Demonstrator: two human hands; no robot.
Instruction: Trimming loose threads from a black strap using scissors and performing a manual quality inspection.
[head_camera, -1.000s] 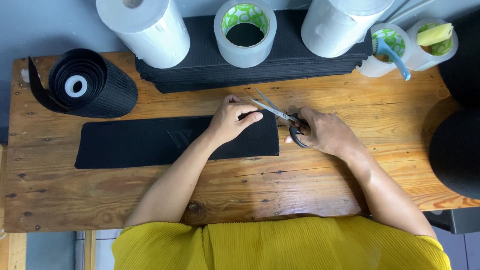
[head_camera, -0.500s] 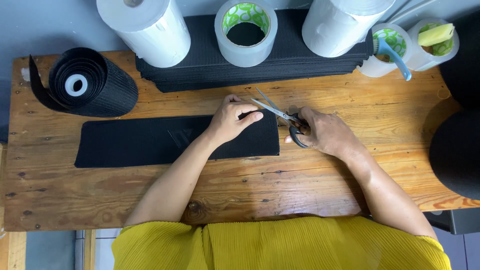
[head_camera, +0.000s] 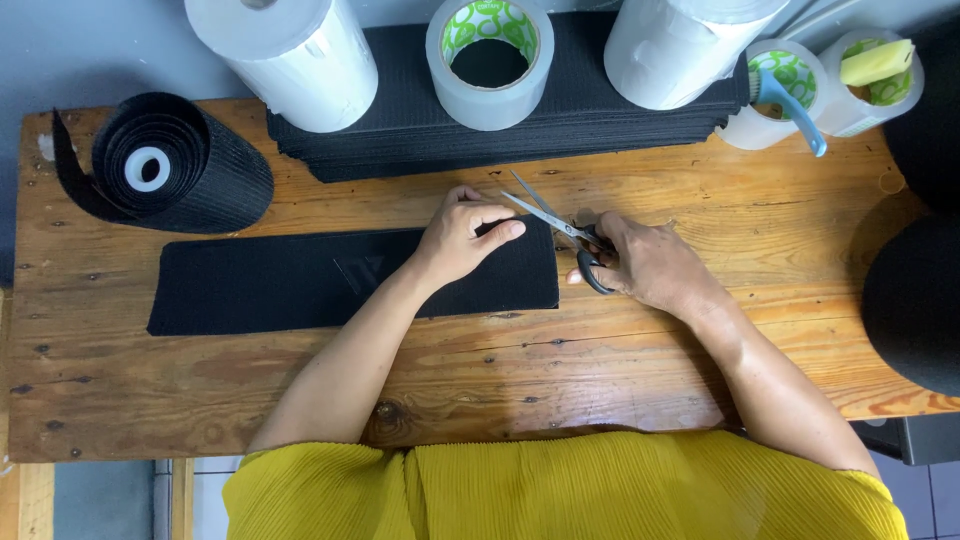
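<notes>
Nothing shifted: left hand (head_camera: 462, 237) flat on long matte-black strip (head_camera: 300, 280), right grip (head_camera: 640, 265) around open scissors (head_camera: 556, 226)

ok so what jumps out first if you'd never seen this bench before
The eye lands mid-table, where the right hand holds open scissors at the right end of a long black mesh strip, with the left hand pressing that end flat. Behind them a stack of black sheets carries white rolls and a clear tape roll, and a rolled black coil lies at far left.
</notes>
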